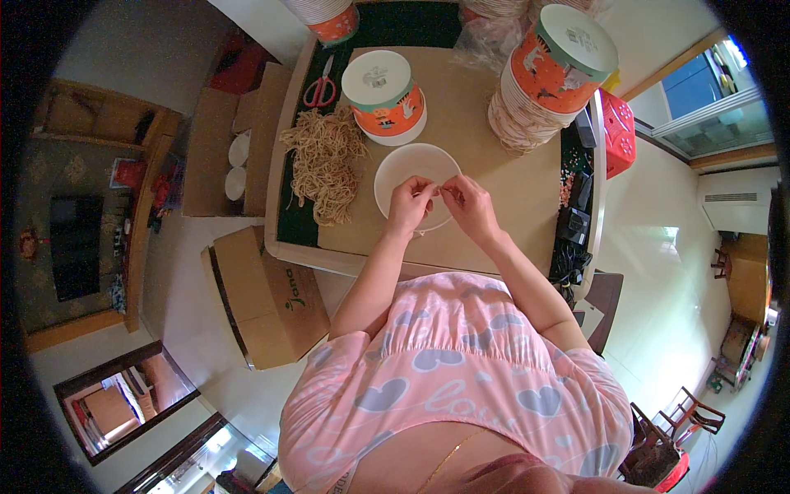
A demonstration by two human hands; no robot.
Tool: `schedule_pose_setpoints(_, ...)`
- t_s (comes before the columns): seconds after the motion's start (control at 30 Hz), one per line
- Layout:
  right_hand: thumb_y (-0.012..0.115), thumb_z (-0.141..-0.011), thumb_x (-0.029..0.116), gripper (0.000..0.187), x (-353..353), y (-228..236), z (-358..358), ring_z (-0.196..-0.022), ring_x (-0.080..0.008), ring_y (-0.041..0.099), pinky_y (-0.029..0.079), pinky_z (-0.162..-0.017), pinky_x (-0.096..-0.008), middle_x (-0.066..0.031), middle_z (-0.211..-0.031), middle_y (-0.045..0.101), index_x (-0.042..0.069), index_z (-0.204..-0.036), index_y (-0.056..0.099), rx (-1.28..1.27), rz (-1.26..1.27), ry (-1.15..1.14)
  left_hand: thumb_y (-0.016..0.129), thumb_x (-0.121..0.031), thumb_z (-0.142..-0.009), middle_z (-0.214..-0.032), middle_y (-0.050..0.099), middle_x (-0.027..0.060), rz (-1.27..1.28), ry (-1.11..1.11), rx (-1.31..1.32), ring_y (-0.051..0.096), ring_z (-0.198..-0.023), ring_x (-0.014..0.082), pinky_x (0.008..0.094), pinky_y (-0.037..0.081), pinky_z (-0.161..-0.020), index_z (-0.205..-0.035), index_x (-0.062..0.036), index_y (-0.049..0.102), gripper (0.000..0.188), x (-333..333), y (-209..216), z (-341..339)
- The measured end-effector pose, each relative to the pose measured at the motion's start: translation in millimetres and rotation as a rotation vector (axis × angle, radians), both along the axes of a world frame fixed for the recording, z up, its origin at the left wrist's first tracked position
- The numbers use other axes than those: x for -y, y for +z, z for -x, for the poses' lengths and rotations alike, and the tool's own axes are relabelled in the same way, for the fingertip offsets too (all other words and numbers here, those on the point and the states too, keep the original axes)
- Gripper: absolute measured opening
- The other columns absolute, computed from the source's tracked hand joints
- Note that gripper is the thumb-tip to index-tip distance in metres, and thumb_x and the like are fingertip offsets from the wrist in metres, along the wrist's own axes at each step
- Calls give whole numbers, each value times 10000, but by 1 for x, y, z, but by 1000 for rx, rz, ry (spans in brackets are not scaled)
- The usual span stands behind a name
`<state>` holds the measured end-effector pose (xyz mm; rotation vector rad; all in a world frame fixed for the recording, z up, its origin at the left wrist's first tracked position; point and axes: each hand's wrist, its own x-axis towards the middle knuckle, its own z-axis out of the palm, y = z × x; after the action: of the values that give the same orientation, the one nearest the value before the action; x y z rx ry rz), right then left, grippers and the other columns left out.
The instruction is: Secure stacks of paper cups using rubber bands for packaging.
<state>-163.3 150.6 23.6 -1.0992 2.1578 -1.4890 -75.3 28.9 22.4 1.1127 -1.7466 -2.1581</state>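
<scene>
Just in front of me on the table stands a white paper bucket (403, 165), its round mouth facing up. Over its near rim my left hand (413, 202) and my right hand (471, 206) meet, fingertips pinched close together. What they pinch is too small to make out. A heap of tan cord (325, 165) lies left of the bucket. Behind it an orange-patterned paper bucket (387, 119) stands upside down, its pale base (376, 76) on top. Red-handled scissors (319, 90) lie beyond the cord.
A tall stack of orange and white buckets (539, 90) stands at the back right; another stack (333, 23) is at the back left. Black adapters and cables (573, 224) line the right edge. Cardboard (518, 198) covers the tabletop. Cardboard boxes (263, 305) stand left; a red stool (619, 136) is right.
</scene>
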Motion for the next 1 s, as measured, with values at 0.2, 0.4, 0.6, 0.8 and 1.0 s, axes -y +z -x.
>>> schedule_pose_setpoints(0.2,592,-806,85,75,1,0,-2,-737,-320,605,483,-630,-383,-148,-803,606,52,-873,592,-36,-46,9,576,-143,-869,-720,616,-5,2,5,0,497,-520,44,193,346,-410,-828,-64,585,90,1,-2,0)
schedule_pose_setpoints(0.4,580,-838,161,69,3,-6,-3,-635,-316,614,475,-545,-389,-114,-704,624,125,-886,616,-66,-73,-51,571,-143,-871,-702,607,-5,18,13,-20,489,-516,42,196,341,-408,-811,-63,586,101,0,-6,-1)
schedule_pose_setpoints(0.6,574,-843,161,75,2,-18,-2,-633,-324,612,476,-537,-395,-141,-710,620,110,-884,612,-107,-105,-60,591,-143,-860,-679,597,-2,287,40,-68,484,-531,60,224,372,-458,-787,-49,587,119,0,-25,-1)
schedule_pose_setpoints(0.8,584,-833,150,92,1,-12,1,-653,-333,609,481,-555,-392,-150,-723,615,100,-902,621,-96,-113,-35,595,-127,-853,-669,593,2,462,67,-74,496,-564,79,233,401,-514,-801,-23,588,116,2,-32,-2)
schedule_pose_setpoints(1.0,625,-813,145,137,1,21,10,-722,-303,629,499,-617,-359,-142,-839,642,70,-924,652,-67,-78,18,576,-118,-865,-703,615,40,440,15,-58,546,-609,109,249,433,-563,-822,-8,587,118,-1,-15,-5)
